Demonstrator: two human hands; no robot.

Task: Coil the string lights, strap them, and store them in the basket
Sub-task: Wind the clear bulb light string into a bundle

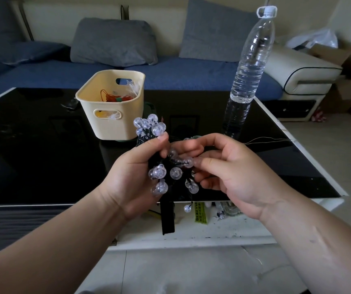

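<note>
- Here, the left hand (132, 172) has its fingers curled round the coiled string lights (166, 168), with the thumb pressed near the bundle's upper end.
- The right hand (229, 172) pinches a clear bulb on the bundle's right side between thumb and forefinger tips.
- The bundle is held in the air over the near edge of the black glass table (32, 155). Its long axis runs away from the person, with bulbs clustered at both ends.
- A black strap (168, 217) hangs loose beneath the bundle, so the strapping looks unfinished.
- The cream basket (111, 128) stands on the table ahead and slightly left of the hands, nearer the left hand. Inside it are other lights, 1 set orange-corded.
- A clear water bottle (248, 66) stands to the right of the basket and shows no label.
- A yellow-green label (201, 213) below the table edge bears dark print too small to read.
</note>
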